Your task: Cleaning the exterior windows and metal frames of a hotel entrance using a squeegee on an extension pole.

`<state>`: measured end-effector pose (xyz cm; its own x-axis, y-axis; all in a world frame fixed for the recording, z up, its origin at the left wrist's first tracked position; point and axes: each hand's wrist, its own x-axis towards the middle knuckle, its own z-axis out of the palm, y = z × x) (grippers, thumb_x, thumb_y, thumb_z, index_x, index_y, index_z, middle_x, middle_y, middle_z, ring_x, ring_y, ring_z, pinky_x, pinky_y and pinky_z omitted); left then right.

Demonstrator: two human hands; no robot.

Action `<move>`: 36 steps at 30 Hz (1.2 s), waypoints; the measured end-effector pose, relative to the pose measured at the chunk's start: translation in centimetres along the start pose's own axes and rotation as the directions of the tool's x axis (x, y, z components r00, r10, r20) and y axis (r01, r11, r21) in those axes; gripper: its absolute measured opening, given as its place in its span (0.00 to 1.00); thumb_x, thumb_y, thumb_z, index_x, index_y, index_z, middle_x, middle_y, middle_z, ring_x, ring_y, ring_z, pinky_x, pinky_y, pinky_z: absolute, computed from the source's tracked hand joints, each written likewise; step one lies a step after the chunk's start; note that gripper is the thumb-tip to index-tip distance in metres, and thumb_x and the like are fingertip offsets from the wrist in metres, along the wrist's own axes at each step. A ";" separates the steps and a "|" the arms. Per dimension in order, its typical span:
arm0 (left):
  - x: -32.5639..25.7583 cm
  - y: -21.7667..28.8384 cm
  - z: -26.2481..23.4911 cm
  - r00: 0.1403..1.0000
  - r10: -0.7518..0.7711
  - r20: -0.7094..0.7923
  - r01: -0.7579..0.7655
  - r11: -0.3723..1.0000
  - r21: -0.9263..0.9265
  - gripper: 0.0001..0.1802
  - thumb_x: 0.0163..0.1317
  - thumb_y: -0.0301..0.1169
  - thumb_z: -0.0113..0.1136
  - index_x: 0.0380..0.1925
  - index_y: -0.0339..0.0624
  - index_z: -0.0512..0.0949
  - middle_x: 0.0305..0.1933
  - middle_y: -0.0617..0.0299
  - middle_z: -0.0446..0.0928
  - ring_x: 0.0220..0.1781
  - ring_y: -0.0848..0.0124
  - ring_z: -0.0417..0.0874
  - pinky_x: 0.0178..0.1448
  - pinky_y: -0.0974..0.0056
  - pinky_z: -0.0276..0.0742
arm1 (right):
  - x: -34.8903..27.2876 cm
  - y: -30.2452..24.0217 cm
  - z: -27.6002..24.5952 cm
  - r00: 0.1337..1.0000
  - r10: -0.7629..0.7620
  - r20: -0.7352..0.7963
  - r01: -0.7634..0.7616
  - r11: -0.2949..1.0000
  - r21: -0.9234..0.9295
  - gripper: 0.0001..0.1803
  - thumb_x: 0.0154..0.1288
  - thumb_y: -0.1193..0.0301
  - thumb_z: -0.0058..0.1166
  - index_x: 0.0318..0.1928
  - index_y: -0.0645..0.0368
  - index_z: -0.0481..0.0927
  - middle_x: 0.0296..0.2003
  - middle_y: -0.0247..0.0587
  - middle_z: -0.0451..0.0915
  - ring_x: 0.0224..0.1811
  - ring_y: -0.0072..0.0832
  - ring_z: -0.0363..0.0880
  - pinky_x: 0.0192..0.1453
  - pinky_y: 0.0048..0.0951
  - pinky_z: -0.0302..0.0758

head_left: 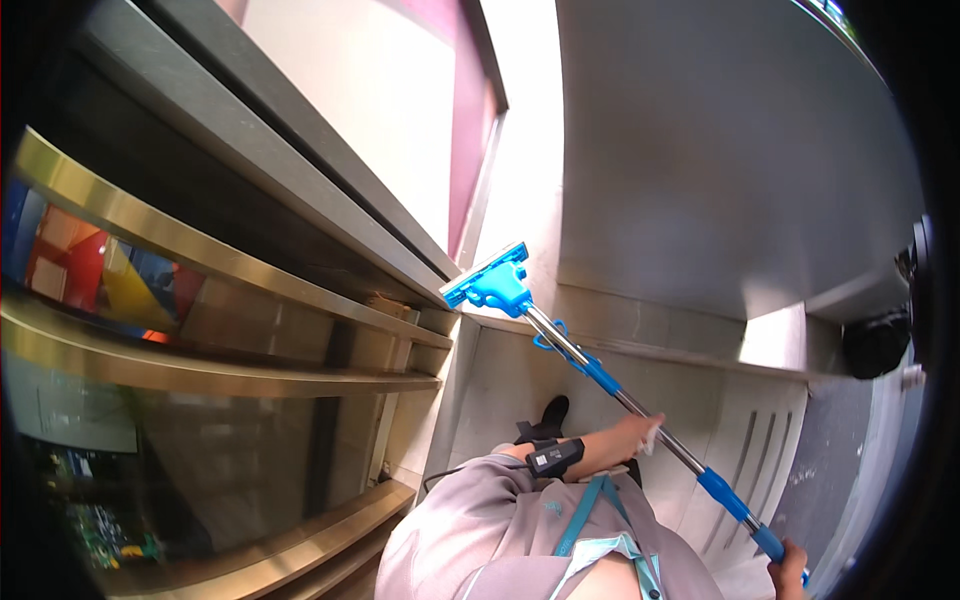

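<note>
A long-handled window squeegee [500, 287] with a blue head and a silver and blue pole runs slantwise from the middle of the view to the lower right. My left hand [632, 436] is closed around the middle of the pole. A small whitish bit, too blurred to name, shows by its fingers. At the lower right, my right hand [790, 568] grips the blue end of the pole. The squeegee head is raised near the corner where the dark ledge meets the pale wall; I cannot tell whether it touches.
On the left, brass-coloured rails [230, 260] cross dark glass. A large grey panel [720, 150] stands at the upper right above a stone ledge [660, 325]. Pale tiles [690, 400] with dark slots lie underfoot. A black object [875, 345] sits at the far right.
</note>
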<state>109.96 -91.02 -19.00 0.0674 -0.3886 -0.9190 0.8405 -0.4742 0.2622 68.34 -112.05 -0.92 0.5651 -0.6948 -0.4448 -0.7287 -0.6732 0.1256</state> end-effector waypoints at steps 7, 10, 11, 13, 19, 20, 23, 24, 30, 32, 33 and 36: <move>-3.6 2.0 2.0 0.969 0.147 0.197 -0.126 0.985 -0.120 0.13 0.46 0.38 0.61 0.25 0.43 0.70 0.16 0.65 0.67 0.10 0.79 0.60 0.11 0.73 0.55 | 7.4 5.6 4.5 0.961 -0.197 0.192 0.183 0.979 0.088 0.22 0.39 0.65 0.60 0.37 0.63 0.73 0.23 0.44 0.76 0.26 0.37 0.73 0.29 0.37 0.69; -1.1 2.2 2.8 0.940 0.338 0.040 -0.331 0.936 -0.119 0.15 0.44 0.38 0.62 0.24 0.42 0.69 0.15 0.68 0.64 0.10 0.79 0.56 0.14 0.73 0.50 | 13.6 5.3 7.8 0.928 -0.339 0.158 0.319 0.938 0.139 0.22 0.39 0.65 0.60 0.37 0.63 0.74 0.23 0.44 0.76 0.25 0.36 0.73 0.29 0.36 0.69; -2.3 3.2 2.9 0.893 0.449 -0.024 -0.449 0.892 -0.043 0.15 0.44 0.37 0.62 0.24 0.42 0.69 0.15 0.67 0.64 0.10 0.79 0.56 0.14 0.73 0.50 | 16.4 5.0 9.5 0.913 -0.383 0.139 0.361 0.919 0.161 0.22 0.39 0.65 0.60 0.37 0.63 0.74 0.23 0.43 0.76 0.25 0.35 0.73 0.29 0.36 0.69; -3.7 3.7 3.7 0.832 0.543 -0.117 -0.545 0.838 0.008 0.15 0.45 0.37 0.62 0.25 0.41 0.68 0.14 0.68 0.64 0.12 0.79 0.60 0.15 0.73 0.53 | 21.0 4.2 13.2 0.883 -0.461 0.087 0.436 0.875 0.210 0.23 0.39 0.64 0.60 0.37 0.63 0.74 0.23 0.43 0.76 0.25 0.34 0.73 0.28 0.36 0.69; -14.8 7.6 6.8 0.454 0.788 -0.415 -0.619 0.614 0.489 0.15 0.49 0.39 0.58 0.28 0.39 0.70 0.19 0.65 0.70 0.22 0.77 0.70 0.26 0.73 0.64 | 40.9 -9.1 21.3 0.330 -0.786 -0.522 0.943 0.253 0.215 0.23 0.38 0.63 0.61 0.37 0.63 0.75 0.23 0.41 0.75 0.24 0.32 0.72 0.27 0.35 0.69; -14.9 9.6 5.8 0.288 0.857 -0.427 -0.727 0.486 0.486 0.14 0.51 0.37 0.56 0.30 0.37 0.70 0.21 0.63 0.72 0.23 0.76 0.72 0.28 0.72 0.66 | 41.9 -12.6 21.7 0.550 -0.755 -0.356 0.833 0.463 0.304 0.24 0.39 0.62 0.62 0.37 0.63 0.75 0.24 0.44 0.75 0.23 0.33 0.72 0.27 0.36 0.68; -23.6 14.0 4.3 -0.185 0.853 -0.488 -0.861 0.099 0.499 0.16 0.57 0.34 0.51 0.37 0.31 0.69 0.26 0.59 0.76 0.28 0.77 0.74 0.33 0.72 0.68 | 33.2 -21.3 4.7 0.622 -0.783 0.022 0.595 0.491 0.636 0.23 0.41 0.58 0.61 0.34 0.63 0.77 0.24 0.46 0.75 0.22 0.34 0.72 0.26 0.38 0.67; -25.7 15.6 4.4 -0.330 0.834 -0.442 -0.807 -0.007 0.590 0.16 0.58 0.33 0.50 0.40 0.31 0.68 0.27 0.60 0.76 0.29 0.77 0.74 0.32 0.73 0.68 | 27.9 -23.1 -4.4 0.583 -0.804 0.111 0.476 0.450 0.756 0.22 0.42 0.57 0.60 0.33 0.63 0.77 0.23 0.46 0.75 0.21 0.34 0.72 0.25 0.39 0.67; -33.4 15.1 6.3 -0.645 0.700 -0.305 -0.621 -0.249 0.743 0.23 0.58 0.27 0.48 0.54 0.39 0.59 0.42 0.58 0.73 0.38 0.78 0.73 0.36 0.76 0.70 | 25.5 -40.4 -12.6 0.404 -0.820 -0.405 0.681 -0.025 0.732 0.26 0.36 0.66 0.65 0.36 0.63 0.70 0.16 0.40 0.71 0.15 0.30 0.72 0.21 0.31 0.68; -32.2 13.1 4.1 -0.625 0.707 -0.331 -0.656 -0.246 0.713 0.23 0.58 0.27 0.47 0.55 0.39 0.59 0.47 0.57 0.71 0.44 0.74 0.73 0.41 0.74 0.72 | 21.1 -43.7 -21.0 0.259 -0.687 -0.679 0.735 -0.316 0.600 0.24 0.42 0.63 0.63 0.35 0.67 0.68 0.13 0.38 0.70 0.10 0.24 0.68 0.15 0.25 0.66; -31.4 11.4 2.6 -0.598 0.720 -0.351 -0.681 -0.226 0.697 0.23 0.58 0.28 0.47 0.54 0.39 0.59 0.49 0.56 0.70 0.46 0.73 0.73 0.42 0.74 0.72 | 18.9 -45.3 -24.7 0.220 -0.663 -0.716 0.723 -0.381 0.575 0.24 0.45 0.63 0.61 0.39 0.64 0.67 0.13 0.36 0.69 0.09 0.22 0.68 0.16 0.25 0.67; -27.9 5.3 -2.3 -0.504 0.732 -0.459 -0.691 -0.022 0.723 0.21 0.58 0.30 0.49 0.49 0.31 0.63 0.47 0.57 0.72 0.47 0.75 0.71 0.48 0.72 0.67 | 11.4 -47.2 -36.2 0.044 -0.526 -0.849 0.610 -0.659 0.440 0.24 0.60 0.64 0.42 0.58 0.47 0.58 0.18 0.35 0.67 0.11 0.19 0.65 0.13 0.22 0.65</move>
<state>113.74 -80.91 7.33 0.8280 0.2117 0.5193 -0.4533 -0.2923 0.8421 123.18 -97.33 20.19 0.7365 0.1085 0.6677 0.6552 0.1313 -0.7440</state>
